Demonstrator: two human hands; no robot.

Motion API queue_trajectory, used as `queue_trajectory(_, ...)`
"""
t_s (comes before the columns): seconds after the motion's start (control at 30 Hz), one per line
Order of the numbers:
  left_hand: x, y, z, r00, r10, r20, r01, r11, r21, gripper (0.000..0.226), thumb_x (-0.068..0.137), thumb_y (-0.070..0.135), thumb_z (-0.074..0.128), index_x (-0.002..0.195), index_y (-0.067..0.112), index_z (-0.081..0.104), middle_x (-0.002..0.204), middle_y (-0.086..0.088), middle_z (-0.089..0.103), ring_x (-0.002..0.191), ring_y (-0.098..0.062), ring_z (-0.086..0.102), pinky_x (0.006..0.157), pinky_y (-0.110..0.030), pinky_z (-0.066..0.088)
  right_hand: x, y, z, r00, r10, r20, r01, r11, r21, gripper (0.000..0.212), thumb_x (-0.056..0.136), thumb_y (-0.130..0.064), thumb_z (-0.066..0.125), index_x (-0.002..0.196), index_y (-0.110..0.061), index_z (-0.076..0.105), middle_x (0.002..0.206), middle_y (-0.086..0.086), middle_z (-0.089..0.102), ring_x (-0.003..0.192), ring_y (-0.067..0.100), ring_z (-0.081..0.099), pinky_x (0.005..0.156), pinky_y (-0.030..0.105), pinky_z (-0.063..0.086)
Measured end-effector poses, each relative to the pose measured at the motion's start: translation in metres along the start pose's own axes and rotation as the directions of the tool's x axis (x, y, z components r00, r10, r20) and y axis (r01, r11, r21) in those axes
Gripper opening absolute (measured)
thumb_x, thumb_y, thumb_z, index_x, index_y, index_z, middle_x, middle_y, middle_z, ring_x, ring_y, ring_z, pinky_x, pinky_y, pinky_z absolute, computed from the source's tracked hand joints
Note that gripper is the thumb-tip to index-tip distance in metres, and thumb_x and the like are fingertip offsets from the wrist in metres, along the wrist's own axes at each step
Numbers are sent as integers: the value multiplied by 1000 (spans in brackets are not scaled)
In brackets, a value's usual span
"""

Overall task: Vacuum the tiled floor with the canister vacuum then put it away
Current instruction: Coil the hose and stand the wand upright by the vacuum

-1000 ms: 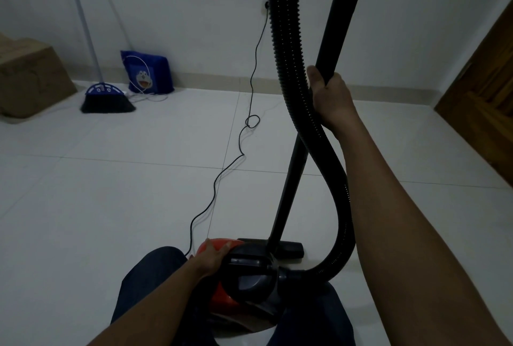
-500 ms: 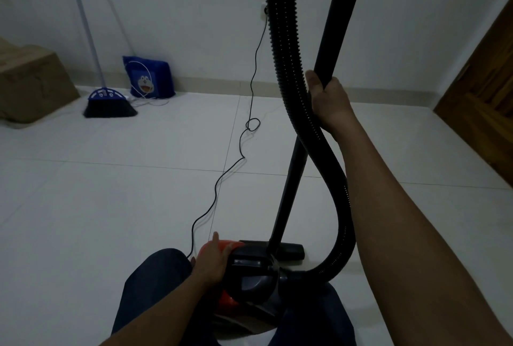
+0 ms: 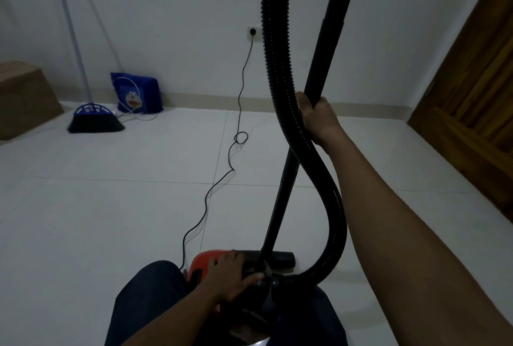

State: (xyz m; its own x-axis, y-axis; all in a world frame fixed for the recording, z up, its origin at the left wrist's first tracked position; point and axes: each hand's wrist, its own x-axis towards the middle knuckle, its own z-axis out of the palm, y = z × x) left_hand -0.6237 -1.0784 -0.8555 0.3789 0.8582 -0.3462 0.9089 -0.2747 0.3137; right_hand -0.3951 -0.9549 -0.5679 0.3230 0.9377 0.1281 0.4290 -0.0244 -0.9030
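The red and black canister vacuum [image 3: 204,261] sits on the white tiled floor [image 3: 111,207] right in front of my knees. My left hand [image 3: 230,273] lies flat on top of it, fingers spread over the black part. My right hand [image 3: 319,118] is closed around the black wand [image 3: 327,48], which stands nearly upright with its floor head [image 3: 283,258] on the tile just behind the canister. The ribbed black hose [image 3: 280,68] loops down from above, past my right wrist, into the canister's front. The power cord [image 3: 238,137] runs from the canister to a wall socket [image 3: 254,32].
A blue broom [image 3: 93,120] leans on the far wall at the left, beside a blue bag [image 3: 136,93] and a cardboard box [image 3: 22,98]. A wooden door [image 3: 472,95] fills the right side. The cord lies across the middle tiles.
My left hand has slid from the canister's red side onto its black top. My view has tilted up slightly. The right hand keeps its grip on the wand.
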Motion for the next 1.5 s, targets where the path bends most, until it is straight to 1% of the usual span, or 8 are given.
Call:
queue_trajectory(0.07, 0, 0, -4, 1000, 17, 19, -17, 1000, -3, 95, 74, 91, 18, 141, 27, 40, 141, -2, 45, 133, -28, 40, 109, -52, 28, -5, 2, -5, 1000, 16, -7, -16, 1000, -1, 66, 89, -65, 48, 124, -9, 55, 90, 1, 64, 77, 17, 63, 71, 30, 46)
queue_trajectory(0.17, 2, 1, -4, 999, 9, 38, -8, 1000, -19, 67, 92, 70, 36, 146, 30, 36, 143, -4, 43, 136, -30, 37, 110, -54, 27, -8, 4, -10, 999, 29, -30, -29, 1000, -3, 61, 92, -62, 49, 124, -10, 54, 95, 3, 65, 81, 19, 64, 73, 32, 48)
queue_trajectory(0.4, 6, 3, -9, 997, -1, 72, 2, 1000, -6, 65, 94, 65, 41, 145, 24, 37, 150, -6, 40, 138, -30, 35, 112, -53, 26, -6, 16, -1, 992, 109, 57, -107, 994, -36, 50, 95, -55, 51, 125, -15, 56, 95, 6, 69, 76, 18, 65, 59, 29, 49)
queue_trajectory(0.73, 33, 6, -18, 994, 54, 100, -57, 998, 34, 59, 92, 68, 43, 134, 28, 49, 139, -1, 53, 128, -24, 46, 105, -47, 36, 1, 77, 34, 975, 166, 147, -159, 986, -54, 52, 95, -50, 54, 127, -9, 59, 107, 6, 68, 96, 22, 66, 90, 39, 54)
queue_trajectory(0.93, 33, 2, -15, 991, 73, 116, -76, 997, 28, 54, 93, 66, 41, 135, 32, 46, 141, 2, 48, 130, -23, 41, 107, -50, 33, -4, 101, 40, 935, 241, 259, -221, 970, -104, 40, 95, -47, 55, 114, -12, 63, 94, 1, 69, 89, 19, 67, 84, 36, 54)
queue_trajectory(1.2, 38, 17, -51, 926, 44, 374, -40, 999, -18, 50, 94, 59, 49, 131, 24, 53, 130, -4, 61, 112, -24, 61, 94, -38, 49, -1, 84, 29, 788, 482, 383, -450, 875, -177, 24, 81, -33, 62, 90, -11, 65, 83, 13, 73, 87, 35, 72, 88, 55, 56)
queue_trajectory(1.3, 26, 23, -66, 906, 15, 423, 6, 999, -50, 50, 97, 51, 52, 139, 25, 49, 135, -5, 58, 120, -25, 57, 100, -38, 46, -4, 69, 23, 768, 503, 397, -479, 862, -166, 34, 73, -40, 63, 89, -10, 67, 82, 12, 73, 85, 34, 71, 88, 56, 56)
queue_trajectory(1.5, -25, 33, -116, 901, -61, 429, 104, 992, -77, 60, 96, 59, 47, 145, 24, 41, 137, -5, 58, 121, -24, 57, 100, -41, 48, -12, 7, -14, 782, 491, 384, -442, 871, -214, 28, 88, -43, 62, 93, -16, 67, 87, 7, 73, 85, 25, 72, 87, 49, 58)
